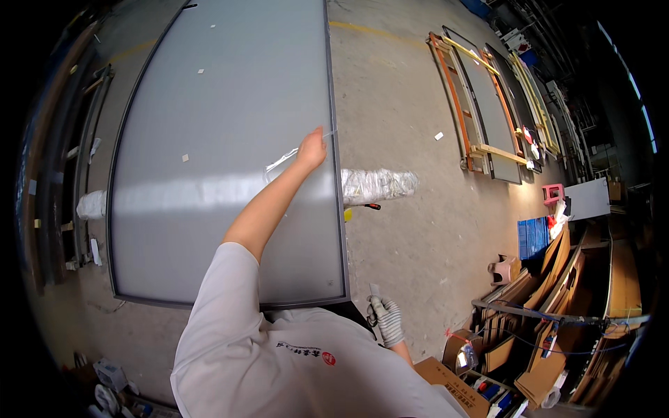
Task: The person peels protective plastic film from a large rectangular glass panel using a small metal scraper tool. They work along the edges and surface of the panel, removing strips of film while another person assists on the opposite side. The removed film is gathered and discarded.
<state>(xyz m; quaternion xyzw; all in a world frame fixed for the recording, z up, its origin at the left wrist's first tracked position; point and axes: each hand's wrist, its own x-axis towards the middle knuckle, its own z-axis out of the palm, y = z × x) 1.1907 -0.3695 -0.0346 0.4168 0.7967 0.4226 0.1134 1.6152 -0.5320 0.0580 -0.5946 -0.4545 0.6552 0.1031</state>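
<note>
our bare left hand (313,148) is at the right edge of a large, flat, grey rectangular panel with a dark narrow frame (223,230), our forearm crossing above its surface from the near edge. the fingers are curled in, and we seem to be grasping a thin, clear plastic strip (281,161); one length of it bends over the panel on the left of our hand, and a short end pokes out past the right edge.

our right hand in a grey-and-white striped knit glove (387,322) is low beside the panel's near right corner, apart from the frame. its fingers are bent, but we cannot tell whether they grasp the small pale flat piece (375,288) just above them.

on the panel we have three small pale square pieces (185,158), spread from its middle toward the far edge, all on the left half. a silvery bundle wrapped in clear film (380,186) juts out beyond the right edge, with an orange-and-black handle (373,207) just beside it. well apart on the right, we see an orange metal rack (453,83) with framed panels.
</note>
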